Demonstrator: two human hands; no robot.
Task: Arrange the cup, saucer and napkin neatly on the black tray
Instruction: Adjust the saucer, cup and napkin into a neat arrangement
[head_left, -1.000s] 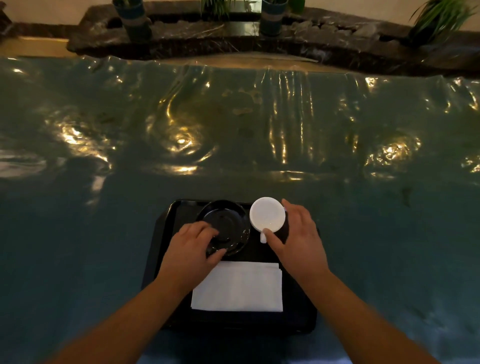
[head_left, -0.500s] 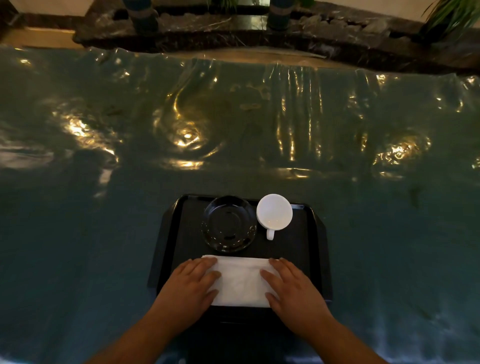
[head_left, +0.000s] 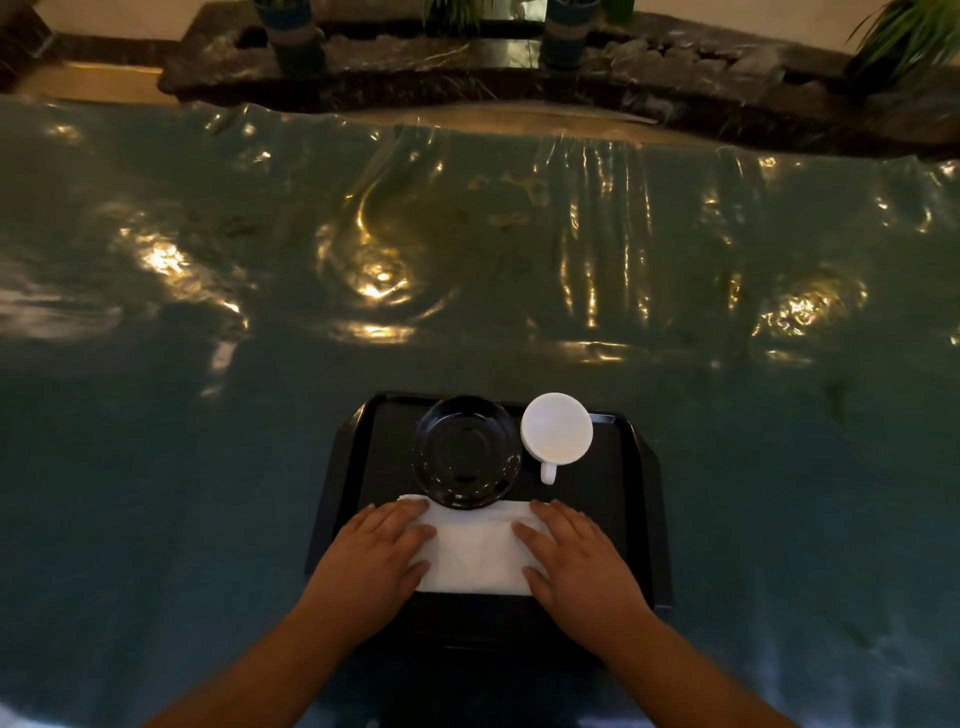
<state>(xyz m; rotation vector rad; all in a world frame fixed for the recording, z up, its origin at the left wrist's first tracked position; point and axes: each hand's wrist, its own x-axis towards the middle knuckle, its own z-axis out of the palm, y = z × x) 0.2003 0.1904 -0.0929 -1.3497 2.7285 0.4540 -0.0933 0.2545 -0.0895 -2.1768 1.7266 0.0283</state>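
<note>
From the head camera, a wide table is filling most of the frame, draped in a glossy teal plastic cover that is wrinkling in long ridges and throwing back warm yellow glints from lights overhead. Beyond the far edge a dark stone planter ledge is running across the room, with potted plants standing on it and a pale wall behind; the whole room is lying in dim light. Near the table's front edge the black tray is sitting with its long axis left to right. At the back of the tray the black saucer is lying flat, and just beside it on the right the white cup is standing upright and empty, its handle pointing toward the person. The white napkin is lying flat on the front half of the tray — a folded rectangle with its long axis running left to right, its far edge appearing to slip just under the saucer's near rim. The left hand is pressing flat on the napkin's left end, fingers spread and pointing away, while the right hand is pressing flat on its right end in the same way — both palms down, spread flat rather than gripping, well apart with bare napkin between them.
</note>
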